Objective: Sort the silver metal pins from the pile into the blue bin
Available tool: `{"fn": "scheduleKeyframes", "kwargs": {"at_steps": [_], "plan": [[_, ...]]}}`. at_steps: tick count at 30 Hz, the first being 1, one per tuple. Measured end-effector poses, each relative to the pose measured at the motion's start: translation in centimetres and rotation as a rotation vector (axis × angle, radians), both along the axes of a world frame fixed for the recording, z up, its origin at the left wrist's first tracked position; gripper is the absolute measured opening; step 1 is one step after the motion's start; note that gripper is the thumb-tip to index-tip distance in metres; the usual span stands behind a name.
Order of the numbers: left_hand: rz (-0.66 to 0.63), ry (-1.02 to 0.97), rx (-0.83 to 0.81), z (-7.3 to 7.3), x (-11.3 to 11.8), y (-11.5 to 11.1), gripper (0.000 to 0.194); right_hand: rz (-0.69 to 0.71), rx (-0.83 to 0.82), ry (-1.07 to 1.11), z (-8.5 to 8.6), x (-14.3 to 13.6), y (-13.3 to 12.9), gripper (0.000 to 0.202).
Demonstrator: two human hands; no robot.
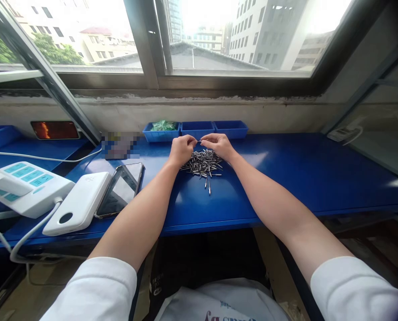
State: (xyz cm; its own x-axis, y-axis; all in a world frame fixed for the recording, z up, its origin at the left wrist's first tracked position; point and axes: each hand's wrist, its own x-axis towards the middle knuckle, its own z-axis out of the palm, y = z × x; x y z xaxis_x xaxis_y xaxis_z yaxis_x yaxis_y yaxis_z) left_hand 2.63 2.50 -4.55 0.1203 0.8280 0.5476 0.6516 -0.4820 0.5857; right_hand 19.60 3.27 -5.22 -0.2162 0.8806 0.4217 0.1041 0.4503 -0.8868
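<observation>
Both my hands meet above a heap of small metal pins (pixel 203 163) on the blue table. My left hand (pixel 182 150) is closed in a pinch at one end of a thin dark metal pin (pixel 199 141). My right hand (pixel 219 145) pinches the pin's other end, so it lies level between the fingertips. Whether it is one piece or two joined is too small to tell. Two loose pins (pixel 210 188) lie on the near side of the heap. Just behind my hands stand three blue bins.
Green bagged material (pixel 164 125) fills the left blue bin (pixel 152 135); the middle bin (pixel 198 127) and right bin (pixel 232 129) adjoin it. Leftward lie a phone (pixel 120 189), a white power bank (pixel 78 203), a power strip (pixel 28 187) with cables, and a lit phone (pixel 55 129).
</observation>
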Motion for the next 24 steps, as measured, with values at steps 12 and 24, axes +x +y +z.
{"fn": "scheduleKeyframes", "kwargs": {"at_steps": [12,24], "plan": [[-0.006,0.033,-0.016,-0.3,-0.1,0.3,0.025,-0.073,-0.025,-0.034,0.8,0.5,-0.2,0.035],[0.254,0.31,-0.304,-0.6,-1.5,1.6,0.05,-0.682,0.033,-0.862,0.4,3.6,1.9,0.075]]}}
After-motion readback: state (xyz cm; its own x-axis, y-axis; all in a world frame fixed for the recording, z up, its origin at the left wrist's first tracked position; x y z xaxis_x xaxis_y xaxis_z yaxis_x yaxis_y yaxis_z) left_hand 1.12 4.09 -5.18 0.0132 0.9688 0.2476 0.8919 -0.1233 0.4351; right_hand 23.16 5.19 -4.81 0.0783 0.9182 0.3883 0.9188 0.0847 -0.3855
